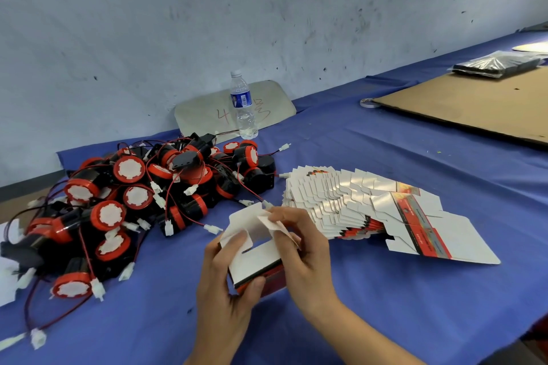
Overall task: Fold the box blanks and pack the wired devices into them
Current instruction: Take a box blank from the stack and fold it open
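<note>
A half-folded box (255,258), white inside and red and black outside, is held above the blue table (385,290) at front centre. My left hand (228,281) grips its left side, thumb on the lower edge. My right hand (299,246) pinches a white flap at the top right of the box. A fanned stack of flat box blanks (355,204) lies just to the right. A heap of black and red wired devices (142,195) with white plugs lies to the left.
A water bottle (243,105) stands at the back by the wall, in front of a grey board (275,107). A large brown cardboard sheet (474,107) and a black wrapped pack (498,64) lie at the far right. White paper (6,284) sits at the left edge.
</note>
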`<state>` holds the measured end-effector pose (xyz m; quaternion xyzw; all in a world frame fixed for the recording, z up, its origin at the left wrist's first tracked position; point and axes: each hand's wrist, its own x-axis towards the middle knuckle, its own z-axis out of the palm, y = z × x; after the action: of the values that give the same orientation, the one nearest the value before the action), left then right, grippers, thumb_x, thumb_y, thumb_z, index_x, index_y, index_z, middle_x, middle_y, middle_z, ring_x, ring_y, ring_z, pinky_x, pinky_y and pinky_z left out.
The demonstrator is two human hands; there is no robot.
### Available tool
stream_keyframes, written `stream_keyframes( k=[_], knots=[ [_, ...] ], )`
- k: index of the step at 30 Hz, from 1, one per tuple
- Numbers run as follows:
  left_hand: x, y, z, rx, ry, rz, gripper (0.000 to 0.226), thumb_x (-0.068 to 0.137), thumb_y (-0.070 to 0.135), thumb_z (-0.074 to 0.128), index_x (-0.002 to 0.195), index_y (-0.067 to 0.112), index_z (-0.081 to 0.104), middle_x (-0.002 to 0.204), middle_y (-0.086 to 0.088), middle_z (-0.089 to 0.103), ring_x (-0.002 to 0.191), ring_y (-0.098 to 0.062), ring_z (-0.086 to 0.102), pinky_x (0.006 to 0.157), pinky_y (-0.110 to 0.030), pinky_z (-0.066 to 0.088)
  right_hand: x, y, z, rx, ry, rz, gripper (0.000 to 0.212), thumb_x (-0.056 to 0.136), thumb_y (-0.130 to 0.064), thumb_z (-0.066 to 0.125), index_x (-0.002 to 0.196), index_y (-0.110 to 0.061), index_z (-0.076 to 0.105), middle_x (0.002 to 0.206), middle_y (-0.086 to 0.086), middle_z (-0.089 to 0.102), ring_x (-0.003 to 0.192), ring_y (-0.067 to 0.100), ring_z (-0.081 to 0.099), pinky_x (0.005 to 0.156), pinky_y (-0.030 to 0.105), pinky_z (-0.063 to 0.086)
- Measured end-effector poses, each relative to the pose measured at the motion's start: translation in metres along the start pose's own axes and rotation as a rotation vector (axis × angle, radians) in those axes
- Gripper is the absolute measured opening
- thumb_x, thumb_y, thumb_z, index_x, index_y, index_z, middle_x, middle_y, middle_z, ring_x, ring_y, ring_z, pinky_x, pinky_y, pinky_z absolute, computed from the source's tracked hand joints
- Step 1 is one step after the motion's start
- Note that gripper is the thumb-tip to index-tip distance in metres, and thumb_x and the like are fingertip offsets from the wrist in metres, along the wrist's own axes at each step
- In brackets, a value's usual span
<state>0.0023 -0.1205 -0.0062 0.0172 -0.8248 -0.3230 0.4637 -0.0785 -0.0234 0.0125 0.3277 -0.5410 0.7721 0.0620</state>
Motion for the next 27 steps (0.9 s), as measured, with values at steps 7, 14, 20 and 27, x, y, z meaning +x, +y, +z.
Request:
stream_keyframes(
  k=[7,14,20,27],
  knots=[
    [0.001,0.001,-0.001,0.047,-0.019,-0.016,0.039,0.091,0.069,0.035,0.115,0.04,0.044,0.121,0.036,0.041,0.098,0.009,0.051,0.071,-0.003,0.041,0.003,0.001,-0.002,-0.007,-0.07,0.037,0.029,0.086,-0.031,0.053,0.073,-0.006,0.062,0.091,-0.005,0.065,0.087,0.014,0.061,0.073,0.019,0.043],
    [0.002,-0.005,-0.003,0.113,0.157,-0.062,0.028,0.101,0.031,0.031,0.118,0.03,0.053,0.135,0.005,0.048,0.128,-0.006,0.045,0.1,-0.013,0.035,0.006,-0.001,-0.004,0.077,-0.19,0.196,0.025,0.081,-0.031,0.056,0.075,-0.017,0.076,0.092,-0.013,0.062,0.095,0.006,0.059,0.074,0.018,0.045],
    [0.004,-0.004,-0.012,0.11,-0.044,-0.015,0.053,0.085,0.051,0.053,0.131,0.027,0.045,0.136,-0.006,0.043,0.128,-0.017,0.042,0.098,-0.02,0.04,0.004,-0.001,-0.001,-0.056,-0.24,0.158,0.019,0.086,-0.021,0.062,0.1,-0.019,0.075,0.109,-0.009,0.066,0.107,0.009,0.06,0.09,0.031,0.049],
    [0.007,-0.003,-0.012,0.223,-0.078,0.004,0.048,0.072,0.044,0.059,0.118,0.034,0.05,0.124,0.011,0.04,0.112,-0.02,0.047,0.085,-0.031,0.048,0.007,-0.005,-0.005,-0.019,-0.27,0.307,0.027,0.089,-0.015,0.065,0.11,-0.031,0.065,0.102,-0.012,0.067,0.091,0.011,0.061,0.076,0.024,0.055]
  ],
)
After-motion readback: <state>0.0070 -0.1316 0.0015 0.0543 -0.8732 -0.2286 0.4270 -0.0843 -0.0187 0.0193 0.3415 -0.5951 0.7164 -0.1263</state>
